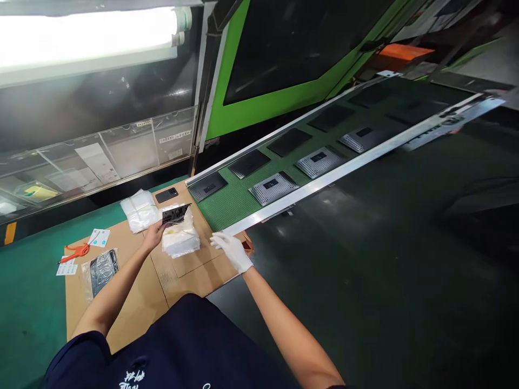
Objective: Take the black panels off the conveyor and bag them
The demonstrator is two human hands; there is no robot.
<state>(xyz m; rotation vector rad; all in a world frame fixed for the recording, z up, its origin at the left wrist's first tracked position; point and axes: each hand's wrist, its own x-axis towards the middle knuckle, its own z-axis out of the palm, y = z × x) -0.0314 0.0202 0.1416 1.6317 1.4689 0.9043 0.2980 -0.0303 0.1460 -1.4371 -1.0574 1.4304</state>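
Note:
My bare left hand (154, 234) grips a black plastic panel (175, 215) by its near end, above a stack of clear plastic bags (181, 241). My right hand (231, 249), in a white glove, hovers by the near corner of a green conveyor belt (221, 213); its fingers are stretched out and hold nothing. On the belt lie two rows of dark panels, among them a perforated panel (273, 188) close to the right rail and a black panel (208, 186) at the near left.
Cardboard (138, 292) covers the green table. On it are a phone (166, 194), more plastic bags (140, 209), an orange air gun (77, 251), label sheets (99, 237) and a bagged dark panel (103, 270). The conveyor's metal rail (324, 181) runs away to the right.

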